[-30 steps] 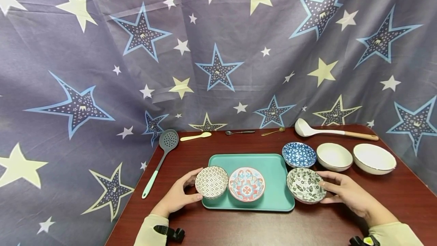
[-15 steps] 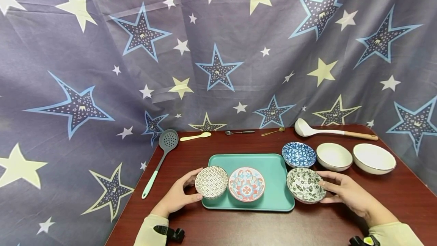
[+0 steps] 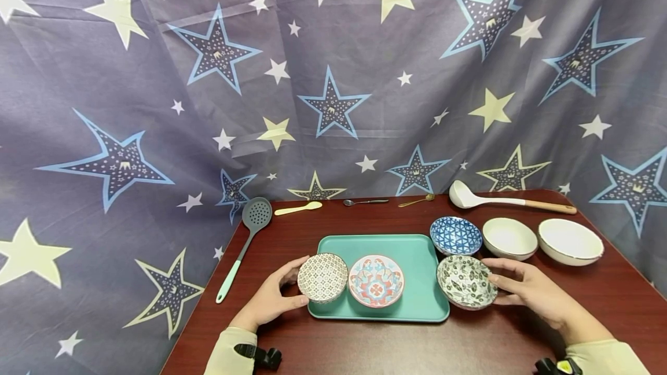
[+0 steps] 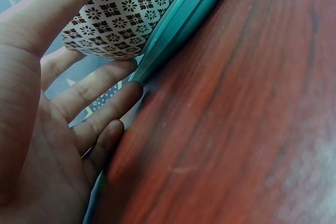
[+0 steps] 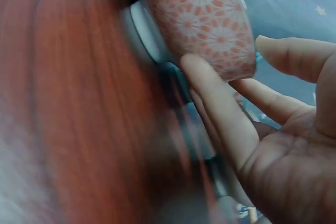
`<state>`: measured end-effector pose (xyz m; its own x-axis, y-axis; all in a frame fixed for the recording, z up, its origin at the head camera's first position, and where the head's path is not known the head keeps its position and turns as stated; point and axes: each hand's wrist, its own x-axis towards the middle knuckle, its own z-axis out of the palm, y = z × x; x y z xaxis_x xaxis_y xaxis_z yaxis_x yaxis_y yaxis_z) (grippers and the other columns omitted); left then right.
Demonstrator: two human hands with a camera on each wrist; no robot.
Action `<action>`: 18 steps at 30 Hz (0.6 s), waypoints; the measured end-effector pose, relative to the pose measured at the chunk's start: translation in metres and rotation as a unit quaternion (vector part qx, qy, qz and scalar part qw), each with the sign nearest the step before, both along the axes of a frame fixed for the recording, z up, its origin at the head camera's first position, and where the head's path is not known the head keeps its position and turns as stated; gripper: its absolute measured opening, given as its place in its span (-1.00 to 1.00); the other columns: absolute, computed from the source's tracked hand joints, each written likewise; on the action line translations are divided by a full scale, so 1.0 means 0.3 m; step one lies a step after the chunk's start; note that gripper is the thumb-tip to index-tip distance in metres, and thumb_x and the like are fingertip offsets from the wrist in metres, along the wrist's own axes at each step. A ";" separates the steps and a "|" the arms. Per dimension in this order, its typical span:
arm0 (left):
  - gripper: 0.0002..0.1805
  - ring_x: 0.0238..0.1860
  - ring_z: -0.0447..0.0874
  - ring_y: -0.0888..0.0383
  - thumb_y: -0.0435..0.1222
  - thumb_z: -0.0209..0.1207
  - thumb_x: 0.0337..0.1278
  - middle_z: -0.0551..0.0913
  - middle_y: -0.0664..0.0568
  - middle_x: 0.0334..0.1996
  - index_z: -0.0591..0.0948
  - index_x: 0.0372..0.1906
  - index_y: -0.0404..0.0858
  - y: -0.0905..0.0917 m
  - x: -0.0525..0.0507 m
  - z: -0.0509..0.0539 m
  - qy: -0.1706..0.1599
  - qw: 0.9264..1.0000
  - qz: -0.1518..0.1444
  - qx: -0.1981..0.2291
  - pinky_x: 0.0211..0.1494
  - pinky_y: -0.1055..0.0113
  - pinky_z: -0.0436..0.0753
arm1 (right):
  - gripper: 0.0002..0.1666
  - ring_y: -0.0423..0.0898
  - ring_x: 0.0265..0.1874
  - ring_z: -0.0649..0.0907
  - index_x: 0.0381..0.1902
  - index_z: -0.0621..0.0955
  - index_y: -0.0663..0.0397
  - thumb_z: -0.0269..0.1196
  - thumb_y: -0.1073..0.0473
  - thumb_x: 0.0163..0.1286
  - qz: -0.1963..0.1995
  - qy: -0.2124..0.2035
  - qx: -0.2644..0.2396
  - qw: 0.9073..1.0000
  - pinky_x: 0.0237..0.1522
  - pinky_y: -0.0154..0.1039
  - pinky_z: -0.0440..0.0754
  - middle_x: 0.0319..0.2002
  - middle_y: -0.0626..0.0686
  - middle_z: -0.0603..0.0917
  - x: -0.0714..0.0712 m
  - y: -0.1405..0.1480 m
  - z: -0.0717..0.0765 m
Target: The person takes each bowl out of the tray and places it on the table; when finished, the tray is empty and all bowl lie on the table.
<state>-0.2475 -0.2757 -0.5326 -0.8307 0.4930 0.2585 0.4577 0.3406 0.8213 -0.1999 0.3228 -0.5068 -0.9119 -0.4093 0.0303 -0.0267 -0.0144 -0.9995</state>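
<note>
My left hand (image 3: 274, 297) holds the left side of a small bowl (image 3: 323, 278) with a brown tile pattern, thumb nearer me and fingers farther back. The bowl is at the left edge of a teal tray (image 3: 422, 259). Beside it on the tray stands a red-and-blue patterned bowl (image 3: 376, 281). At the tray's right edge, my right hand (image 3: 528, 293) holds a bowl with dark leaf print inside (image 3: 466, 282). Its outer wall (image 5: 205, 19) shows red with pale flowers in the right wrist view, and a fingertip touches it low down.
Behind the right hand are a blue patterned bowl (image 3: 455, 236), a cream bowl (image 3: 509, 239) and a white oval bowl (image 3: 571, 242). A ladle (image 3: 510, 200) and several small spoons lie along the back. A slotted skimmer (image 3: 245, 247) lies at the left.
My right hand has shifted very slightly at the bowl's rim. My left hand and the bowls stay practically where they were.
</note>
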 end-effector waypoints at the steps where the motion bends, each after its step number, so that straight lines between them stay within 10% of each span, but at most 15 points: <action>1: -0.08 0.16 0.64 0.02 -0.26 0.49 0.19 0.68 0.04 0.21 0.32 0.61 0.03 0.000 0.001 0.001 -0.003 1.000 0.001 -0.001 0.26 0.17 0.55 | -0.58 0.01 -0.01 0.76 0.40 0.52 0.20 0.07 0.34 0.67 -0.005 0.010 0.005 1.000 -0.05 0.02 0.74 0.14 0.08 0.68 0.002 0.003 0.007; 18: -0.08 0.15 0.65 -0.01 -0.30 0.50 0.16 0.68 0.00 0.19 0.33 0.60 0.00 0.001 0.000 -0.001 -0.001 1.000 -0.001 0.006 0.25 0.21 0.56 | -0.49 -0.34 0.06 0.68 0.35 0.51 0.41 0.27 0.23 0.57 -0.116 0.163 0.179 0.963 -0.02 -0.46 0.61 0.11 0.04 0.75 -0.003 -0.036 0.150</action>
